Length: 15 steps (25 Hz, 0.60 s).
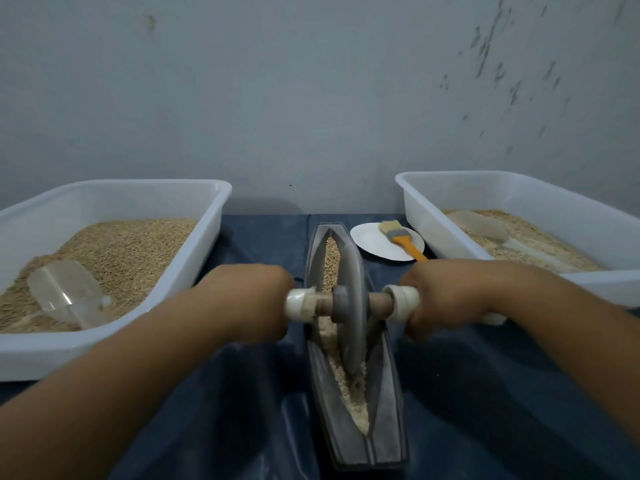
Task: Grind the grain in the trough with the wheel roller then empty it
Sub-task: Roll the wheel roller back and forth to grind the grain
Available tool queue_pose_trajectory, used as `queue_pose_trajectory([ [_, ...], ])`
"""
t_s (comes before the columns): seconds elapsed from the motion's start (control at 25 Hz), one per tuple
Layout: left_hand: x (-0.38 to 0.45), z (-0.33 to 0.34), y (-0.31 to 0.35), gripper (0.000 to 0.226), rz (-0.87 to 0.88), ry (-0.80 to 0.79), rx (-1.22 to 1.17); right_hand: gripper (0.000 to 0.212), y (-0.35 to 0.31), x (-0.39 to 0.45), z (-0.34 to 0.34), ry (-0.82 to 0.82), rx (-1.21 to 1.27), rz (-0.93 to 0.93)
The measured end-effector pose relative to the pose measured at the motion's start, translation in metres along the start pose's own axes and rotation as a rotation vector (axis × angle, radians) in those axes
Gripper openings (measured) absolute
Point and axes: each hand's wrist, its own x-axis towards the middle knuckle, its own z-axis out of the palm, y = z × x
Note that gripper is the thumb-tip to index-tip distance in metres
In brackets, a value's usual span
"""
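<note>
Grinding's underway: wheel roller (349, 306) is gripped by left hand (254, 301) and right hand (441, 297), grain (349, 386) between them, more rolling needed.

I see dim, even, bluish light with no glare. Both forearms are softly blurred, the left hand (249, 303) more than the right hand (446, 299). Faint shadows lie on the cloth (214, 410) below the hands. Wide-angle distortion bows the tubs (114, 192) outboard of each hand.
</note>
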Motion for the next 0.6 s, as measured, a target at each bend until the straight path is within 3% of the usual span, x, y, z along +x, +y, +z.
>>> queue_pose_trajectory([
  [0.16,0.045,0.001,0.003,0.015,-0.078,0.302,0.093,0.017,0.004,0.057,0.01,0.504,-0.14,0.121],
  [0.24,0.06,-0.003,0.0,0.016,-0.095,0.326,0.076,0.014,0.006,0.073,0.013,0.708,-0.195,0.101],
  [0.32,0.06,-0.006,0.0,0.019,-0.08,0.282,0.067,0.016,0.007,0.073,0.014,0.734,-0.209,0.074],
  [0.4,0.046,-0.005,0.001,0.021,-0.042,0.192,0.051,0.02,0.011,0.058,0.014,0.564,-0.174,0.046],
  [0.6,-0.007,-0.012,0.001,0.019,0.127,-0.136,-0.006,0.032,0.017,-0.01,0.005,-0.215,0.164,-0.059],
])
